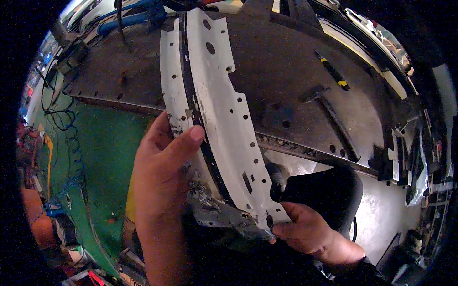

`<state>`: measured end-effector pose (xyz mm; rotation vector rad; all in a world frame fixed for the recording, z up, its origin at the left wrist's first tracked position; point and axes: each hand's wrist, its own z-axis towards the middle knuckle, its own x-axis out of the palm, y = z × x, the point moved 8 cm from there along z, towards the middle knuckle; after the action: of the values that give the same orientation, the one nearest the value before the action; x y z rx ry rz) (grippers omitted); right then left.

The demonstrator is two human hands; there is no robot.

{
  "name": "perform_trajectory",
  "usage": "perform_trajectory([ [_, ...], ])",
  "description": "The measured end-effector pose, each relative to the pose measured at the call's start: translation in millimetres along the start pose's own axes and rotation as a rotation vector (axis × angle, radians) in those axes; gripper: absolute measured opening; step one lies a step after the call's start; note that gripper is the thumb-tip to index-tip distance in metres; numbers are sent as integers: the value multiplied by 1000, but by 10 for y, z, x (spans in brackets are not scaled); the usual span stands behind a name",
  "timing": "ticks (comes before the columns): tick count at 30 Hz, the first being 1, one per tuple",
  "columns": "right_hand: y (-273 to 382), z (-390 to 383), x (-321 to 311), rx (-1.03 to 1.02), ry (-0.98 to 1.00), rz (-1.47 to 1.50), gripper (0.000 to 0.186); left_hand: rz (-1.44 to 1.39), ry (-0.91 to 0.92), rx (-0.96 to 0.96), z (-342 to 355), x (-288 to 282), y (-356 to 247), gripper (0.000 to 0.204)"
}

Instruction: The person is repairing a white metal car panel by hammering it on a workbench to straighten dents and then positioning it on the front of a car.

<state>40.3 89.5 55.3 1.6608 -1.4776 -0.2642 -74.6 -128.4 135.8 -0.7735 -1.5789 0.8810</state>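
Note:
A long white sheet-metal panel (224, 100) with a dark lengthwise strip and several round holes slants across the middle of the view. Its far end lies over the dark metal workbench (281, 47), and its near end reaches toward my body. My left hand (164, 162) grips the panel's left edge midway along, thumb pressed on top by the dark strip. At the near right corner my right hand (305, 229) pinches the panel's edge. Between the two hands the panel's lower left part looks crumpled and scraped, with bare grey metal showing.
A hammer (334, 121) and a black-and-yellow utility knife (334, 71) lie on the bench at right. Blue clamp-like equipment (133, 19) stands at the far left. A coiled hose (74, 138) hangs over the green floor (102, 157). Clear plastic sheeting (418, 171) hangs at the right.

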Motion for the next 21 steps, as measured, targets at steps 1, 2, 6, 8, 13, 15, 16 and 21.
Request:
perform_trajectory([
  [1, -51, -3, -4, 54, 28, 48, 34, -14, 16, -7, -2, 14, 7, 49],
  [2, -96, -18, -16, 109, 56, 95, 34, -28, 31, -14, -2, 27, 12, 49],
  [6, -95, -16, 68, 108, 137, 172, 33, -71, 56, -62, -7, 4, 50, 49],
  [8, -87, -9, 4, 106, 115, 86, 33, -122, 66, -67, -8, 30, 59, 50],
  [13, -33, -8, -13, 83, 107, 95, 30, -76, 45, -39, 21, -31, 75, 53],
  [15, -27, -12, -63, 48, 105, 9, 30, -23, 54, 4, 26, -16, 47, 57],
  [16, 42, -10, -98, 21, 49, -175, 29, 16, 59, 44, 25, -9, 15, 61],
  [21, 668, -185, 9, -394, -299, -856, 25, 456, -40, 285, -61, 136, -104, 71],
])
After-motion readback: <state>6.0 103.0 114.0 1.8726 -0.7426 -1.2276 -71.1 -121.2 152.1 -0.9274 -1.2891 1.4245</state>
